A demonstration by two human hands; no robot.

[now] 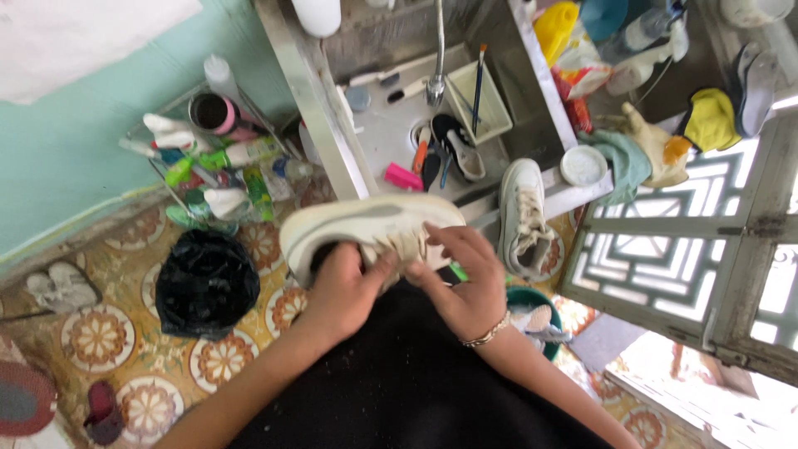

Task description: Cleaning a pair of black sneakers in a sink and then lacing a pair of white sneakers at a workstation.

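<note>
Over lap, left hand [345, 287], right hand [461, 278], gripping white sneaker [366, 224]

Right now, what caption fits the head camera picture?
Both hands, left and right, hold a white lace-up sneaker beside a steel sink.

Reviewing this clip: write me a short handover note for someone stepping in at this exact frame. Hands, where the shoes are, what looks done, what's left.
Left hand: grips the white sneaker from below, near the opening, fingers on the laces.
Right hand: fingers on the same shoe's laces, at the tongue.
Things: the held shoe lies on its side over the lap, in front of the metal sink. The second white sneaker stands on the sink's front edge, laced. Brushes and a dark insole lie in the basin.
Done: cannot tell whether either shoe has been washed.
Left: the lace work on the held shoe looks unfinished.
</note>
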